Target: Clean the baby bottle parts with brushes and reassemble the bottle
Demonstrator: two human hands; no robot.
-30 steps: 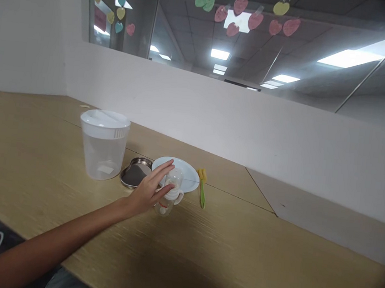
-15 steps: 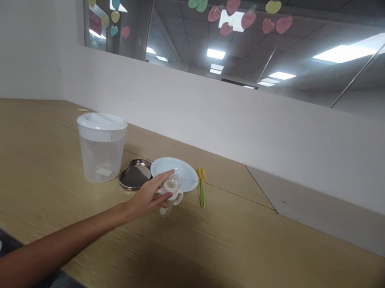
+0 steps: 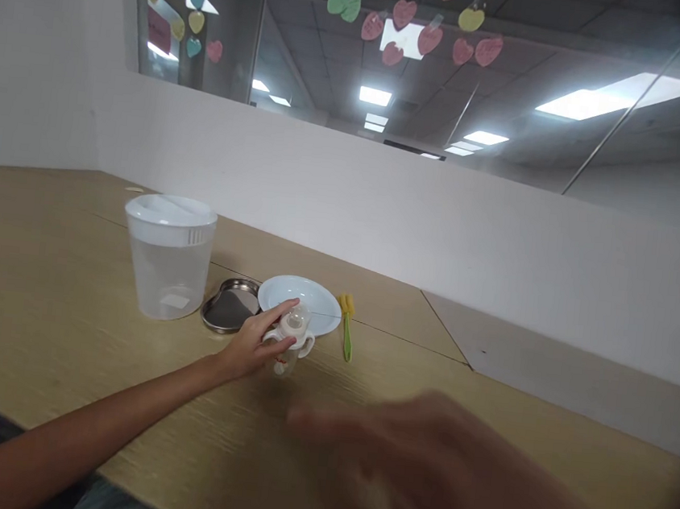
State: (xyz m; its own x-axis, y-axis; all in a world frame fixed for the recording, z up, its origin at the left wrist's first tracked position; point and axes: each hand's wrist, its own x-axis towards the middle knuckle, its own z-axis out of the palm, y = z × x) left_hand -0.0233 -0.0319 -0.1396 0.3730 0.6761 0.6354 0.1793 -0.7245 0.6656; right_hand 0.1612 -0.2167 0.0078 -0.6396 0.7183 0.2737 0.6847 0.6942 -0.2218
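Observation:
A clear baby bottle (image 3: 294, 332) with a white collar and two white handles stands on the table. Around its upper part, thumb and fingers on either side, is my left hand (image 3: 254, 343), closed on it. My right hand (image 3: 409, 456) is a large blur low on the right, apart from the bottle; whether its fingers hold anything does not show. Just behind the bottle lies a white plate (image 3: 326, 300). To the plate's right is a brush (image 3: 347, 332) with a green handle and yellow sponge head, and to its left a kidney-shaped steel tray (image 3: 231, 308).
A translucent bucket (image 3: 167, 277) with a white lid stands on the table (image 3: 40, 272) at the left. Behind the table runs a white wall (image 3: 351, 199) under a window with heart-shaped paper notes. The table's near edge crosses the lower left.
My right hand has come into view from the lower right. My left hand's fingers, earlier stretched over the bottle, have closed around its upper part. The view has shifted slightly.

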